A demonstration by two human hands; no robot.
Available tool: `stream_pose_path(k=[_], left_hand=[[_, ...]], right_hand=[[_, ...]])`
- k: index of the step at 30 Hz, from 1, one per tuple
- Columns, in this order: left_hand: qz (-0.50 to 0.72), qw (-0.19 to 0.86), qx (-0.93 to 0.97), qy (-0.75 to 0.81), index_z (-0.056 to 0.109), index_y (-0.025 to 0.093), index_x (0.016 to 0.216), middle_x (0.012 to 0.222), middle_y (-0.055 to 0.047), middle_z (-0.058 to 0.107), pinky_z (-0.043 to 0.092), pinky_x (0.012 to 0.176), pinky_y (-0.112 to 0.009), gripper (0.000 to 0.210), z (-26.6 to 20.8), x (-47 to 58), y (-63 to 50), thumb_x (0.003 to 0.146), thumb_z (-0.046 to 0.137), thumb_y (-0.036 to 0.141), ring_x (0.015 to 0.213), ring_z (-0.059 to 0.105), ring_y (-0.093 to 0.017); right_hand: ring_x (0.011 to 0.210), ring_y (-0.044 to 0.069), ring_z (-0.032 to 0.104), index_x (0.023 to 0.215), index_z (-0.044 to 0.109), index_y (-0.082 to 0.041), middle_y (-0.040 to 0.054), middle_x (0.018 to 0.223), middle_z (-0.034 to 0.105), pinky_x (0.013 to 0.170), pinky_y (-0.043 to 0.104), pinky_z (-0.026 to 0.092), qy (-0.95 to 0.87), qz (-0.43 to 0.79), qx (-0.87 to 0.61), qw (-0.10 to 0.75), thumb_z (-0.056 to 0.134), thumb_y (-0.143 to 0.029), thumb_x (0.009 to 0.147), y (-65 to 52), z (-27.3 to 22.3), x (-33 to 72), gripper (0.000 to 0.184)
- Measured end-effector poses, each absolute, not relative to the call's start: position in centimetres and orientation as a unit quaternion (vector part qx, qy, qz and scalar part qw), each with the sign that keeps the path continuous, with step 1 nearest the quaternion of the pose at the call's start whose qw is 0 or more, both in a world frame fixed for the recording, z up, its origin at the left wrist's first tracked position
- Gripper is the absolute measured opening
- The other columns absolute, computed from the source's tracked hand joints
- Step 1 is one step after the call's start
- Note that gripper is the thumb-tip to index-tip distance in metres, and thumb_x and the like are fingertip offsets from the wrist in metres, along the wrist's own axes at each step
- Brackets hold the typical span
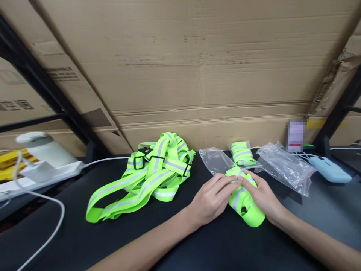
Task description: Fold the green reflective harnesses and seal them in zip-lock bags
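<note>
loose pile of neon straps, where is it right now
In the head view the loose pile of neon straps lies on the black table, left of centre, just left of the left hand and clear bag.

folded neon strap bundle, half-bagged, on table

Both forearms run off the bottom edge. A blurred patch covers something at the desk's back; left hand hides part of the folded strap bundle. White device at left is soft, unclear.
</note>
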State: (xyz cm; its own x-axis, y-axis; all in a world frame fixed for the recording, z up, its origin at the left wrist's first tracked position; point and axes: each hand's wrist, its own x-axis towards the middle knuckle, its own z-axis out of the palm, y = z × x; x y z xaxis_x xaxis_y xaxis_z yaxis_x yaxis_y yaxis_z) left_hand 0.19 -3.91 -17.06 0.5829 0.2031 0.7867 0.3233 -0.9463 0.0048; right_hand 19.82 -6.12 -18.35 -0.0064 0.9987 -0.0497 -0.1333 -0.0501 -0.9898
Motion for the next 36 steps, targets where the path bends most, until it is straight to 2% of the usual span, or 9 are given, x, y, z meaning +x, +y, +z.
stream_pose_path(k=[5, 12, 15, 18, 21, 26, 30, 34, 36], left_hand=[[-0.431, -0.059, -0.885, -0.164, 0.058, 0.016, 0.129, 0.130, -0.018, 0.067, 0.056, 0.099, -0.046, 0.035, -17.1, 0.0, -4.0, 0.097, 0.052, 0.003, 0.117, 0.064, -0.026], [-0.384, -0.081, -0.909, -0.139, 0.054, 0.016, 0.140, 0.143, -0.024, 0.056, 0.050, 0.106, -0.053, 0.063, -16.9, -0.2, -4.2, 0.087, 0.078, 0.038, 0.128, 0.054, -0.036], [-0.409, -0.100, -0.899, -0.119, 0.057, 0.016, 0.132, 0.131, -0.022, 0.061, 0.052, 0.102, -0.046, 0.050, -16.9, 0.0, -4.6, 0.090, 0.076, 0.037, 0.121, 0.059, -0.032], [-0.491, -0.185, -0.829, -0.191, 0.059, 0.018, 0.100, 0.104, -0.011, 0.060, 0.053, 0.086, -0.036, 0.014, -16.8, 0.3, -5.2, 0.097, 0.065, 0.031, 0.097, 0.061, -0.023], [-0.546, -0.320, -0.714, -0.301, 0.042, 0.021, 0.078, 0.081, 0.000, 0.049, 0.048, 0.070, -0.029, 0.031, -16.8, 0.6, -5.2, 0.100, 0.059, 0.036, 0.075, 0.054, -0.015], [-0.455, -0.589, -0.598, -0.296, 0.049, 0.021, 0.098, 0.086, 0.002, 0.049, 0.049, 0.064, -0.026, 0.045, -17.4, 1.1, -4.9, 0.084, 0.076, 0.055, 0.072, 0.054, -0.013], [-0.473, -0.577, -0.581, -0.326, 0.056, 0.022, 0.116, 0.096, 0.000, 0.053, 0.051, 0.071, -0.024, 0.050, -17.9, 2.2, -5.7, 0.081, 0.083, 0.044, 0.084, 0.057, -0.014], [-0.527, -0.575, -0.508, -0.365, 0.058, 0.019, 0.107, 0.085, 0.003, 0.056, 0.051, 0.060, -0.022, 0.052, -17.9, 2.8, -6.3, 0.071, 0.090, 0.040, 0.071, 0.057, -0.012], [-0.523, -0.581, -0.500, -0.372, 0.063, 0.016, 0.103, 0.079, 0.001, 0.063, 0.055, 0.065, -0.024, 0.049, -17.7, 2.8, -6.2, 0.070, 0.091, 0.039, 0.071, 0.061, -0.013]], right_hand=[[0.125, 0.034, 0.066, 0.142, 0.059, -0.025, 0.0100, 0.135, 0.070, 0.097, 0.045, 0.059, -0.457, 0.501, -0.486, 0.551, 0.077, -0.056, 0.084, -5.4, -18.5, 20.7, 0.069], [0.124, 0.033, 0.066, 0.151, 0.050, -0.030, 0.0082, 0.141, 0.067, 0.100, 0.048, 0.057, -0.444, 0.496, -0.490, 0.563, 0.074, -0.056, 0.086, -5.6, -18.3, 20.4, 0.074], [0.125, 0.032, 0.066, 0.151, 0.049, -0.030, 0.0071, 0.141, 0.066, 0.103, 0.047, 0.055, -0.460, 0.479, -0.477, 0.576, 0.074, -0.054, 0.088, -5.9, -18.1, 20.1, 0.072], [0.126, 0.031, 0.065, 0.149, 0.052, -0.031, 0.0065, 0.146, 0.062, 0.102, 0.045, 0.057, -0.486, 0.440, -0.467, 0.593, 0.072, -0.051, 0.090, -6.0, -17.8, 20.0, 0.066], [0.124, 0.031, 0.066, 0.150, 0.050, -0.032, 0.0068, 0.146, 0.062, 0.100, 0.045, 0.058, -0.510, 0.415, -0.456, 0.600, 0.070, -0.049, 0.092, -6.2, -17.5, 20.0, 0.063], [0.127, 0.030, 0.064, 0.145, 0.054, -0.029, 0.0076, 0.144, 0.063, 0.105, 0.044, 0.055, -0.564, 0.354, -0.448, 0.596, 0.068, -0.045, 0.095, -6.7, -17.4, 19.7, 0.055], [0.133, 0.029, 0.059, 0.144, 0.054, -0.027, 0.0081, 0.145, 0.062, 0.109, 0.043, 0.052, -0.605, 0.279, -0.445, 0.598, 0.067, -0.041, 0.096, -7.3, -17.7, 19.4, 0.051], [0.134, 0.029, 0.057, 0.148, 0.051, -0.028, 0.0086, 0.147, 0.059, 0.110, 0.043, 0.050, -0.609, 0.216, -0.453, 0.614, 0.066, -0.039, 0.097, -7.2, -17.8, 19.6, 0.053], [0.134, 0.030, 0.057, 0.148, 0.050, -0.028, 0.0094, 0.149, 0.057, 0.111, 0.044, 0.050, -0.606, 0.205, -0.456, 0.618, 0.066, -0.039, 0.097, -7.0, -17.9, 19.7, 0.054]])
